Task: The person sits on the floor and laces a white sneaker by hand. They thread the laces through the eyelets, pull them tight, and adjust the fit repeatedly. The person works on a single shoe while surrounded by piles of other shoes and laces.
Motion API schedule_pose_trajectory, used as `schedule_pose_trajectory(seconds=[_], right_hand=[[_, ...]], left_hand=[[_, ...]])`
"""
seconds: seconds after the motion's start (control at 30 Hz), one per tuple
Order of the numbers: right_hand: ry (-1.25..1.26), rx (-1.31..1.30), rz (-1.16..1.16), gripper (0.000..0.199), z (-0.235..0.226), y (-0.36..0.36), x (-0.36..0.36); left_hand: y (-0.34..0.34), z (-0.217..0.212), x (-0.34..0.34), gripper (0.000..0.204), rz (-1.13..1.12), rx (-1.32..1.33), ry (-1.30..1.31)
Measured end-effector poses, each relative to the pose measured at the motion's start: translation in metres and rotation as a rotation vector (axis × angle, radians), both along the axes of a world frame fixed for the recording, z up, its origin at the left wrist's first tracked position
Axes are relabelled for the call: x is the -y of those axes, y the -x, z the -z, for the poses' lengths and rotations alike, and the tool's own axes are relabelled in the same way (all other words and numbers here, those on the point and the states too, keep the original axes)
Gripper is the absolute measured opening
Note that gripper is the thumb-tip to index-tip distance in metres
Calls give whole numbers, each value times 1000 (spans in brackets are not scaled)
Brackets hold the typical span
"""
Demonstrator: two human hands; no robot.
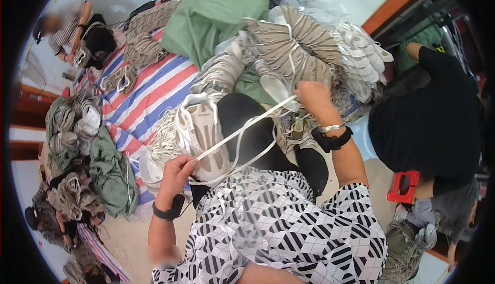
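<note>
A white shoelace [242, 129] is stretched between my two hands, with a loose loop of it hanging over my dark-clad legs. My left hand [178, 173] pinches the lace close to the toe of a beige and white shoe upper [200, 129]. Up and to the right, my right hand [313, 98] grips the other part of the lace in closed fingers, in front of a pile of stacked uppers. The shoe upper lies on my left thigh, toe toward me. Whether the lace passes through any of its eyelets cannot be made out.
Stacked beige uppers [294, 41] and a green sack [221, 15] lie ahead on a striped sheet [149, 93]. A bundle of white laces [165, 134] is left of the shoe. Co-workers sit around; one in black [428, 114] is close at right, near a red stool [403, 186].
</note>
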State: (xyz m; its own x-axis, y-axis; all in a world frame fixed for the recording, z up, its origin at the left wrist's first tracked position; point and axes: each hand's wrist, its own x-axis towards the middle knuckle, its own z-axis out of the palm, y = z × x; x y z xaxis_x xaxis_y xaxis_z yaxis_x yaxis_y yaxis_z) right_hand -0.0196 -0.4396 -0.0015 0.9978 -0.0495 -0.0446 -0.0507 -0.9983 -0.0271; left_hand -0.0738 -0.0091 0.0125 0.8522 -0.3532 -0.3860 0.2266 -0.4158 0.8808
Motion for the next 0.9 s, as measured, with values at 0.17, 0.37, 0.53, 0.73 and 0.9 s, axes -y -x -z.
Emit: schedule_pose_trajectory(seconds=[0.17, 0.37, 0.53, 0.73, 0.9], right_hand=[[126, 1, 173, 16, 23, -19, 30], [-552, 350, -468, 23, 4, -16, -74], [-1559, -694, -450, 33, -20, 31, -201], [-1018, -552, -664, 15, -12, 5, -173], [-929, 160, -735, 13, -5, -46, -183]], left_hand=[[4, 12, -25, 19, -19, 41, -43], [10, -5, 4, 14, 59, 201, -27], [4, -22, 41, 12, 5, 119, -3], [-12, -1, 24, 15, -81, 668, -236], [-75, 32, 28, 30, -242, 770, -196]])
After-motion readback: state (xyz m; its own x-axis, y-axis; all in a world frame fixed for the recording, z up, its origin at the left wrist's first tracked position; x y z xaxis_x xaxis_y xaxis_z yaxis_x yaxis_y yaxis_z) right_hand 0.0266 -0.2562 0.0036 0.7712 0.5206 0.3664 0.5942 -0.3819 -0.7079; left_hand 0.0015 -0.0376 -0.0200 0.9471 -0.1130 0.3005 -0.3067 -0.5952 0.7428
